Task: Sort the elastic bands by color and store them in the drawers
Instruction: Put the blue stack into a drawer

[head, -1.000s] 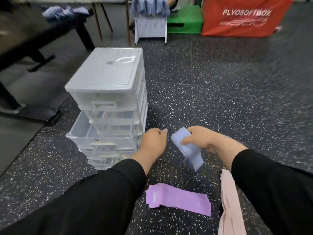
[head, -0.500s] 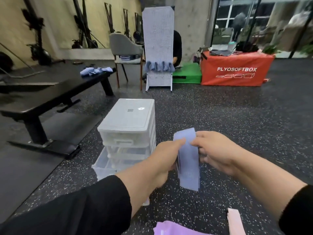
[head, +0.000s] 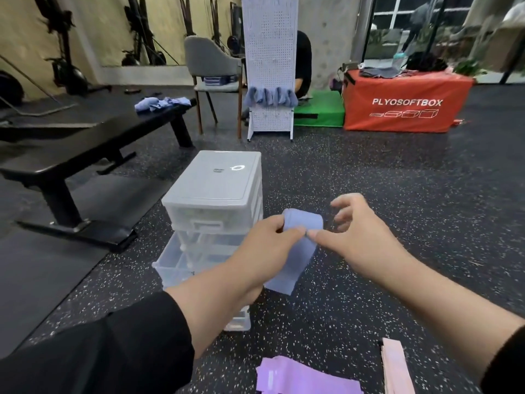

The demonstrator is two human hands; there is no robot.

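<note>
Both hands hold 1 stack of blue elastic bands (head: 298,245) between them. The left hand (head: 267,248) pinches its upper part from the left side, and the right hand (head: 358,237) touches it with thumb and forefinger, the other fingers loosely curled and clear. The bands' long axis runs from the fingertips down toward the floor, folded over at the top. The pulled-out drawer (head: 181,261) of the clear plastic drawer unit (head: 216,191) lies just left of and below the left hand, which is nearer it. Purple bands (head: 306,378) and pink bands (head: 396,368) lie on the floor below the right forearm.
</note>
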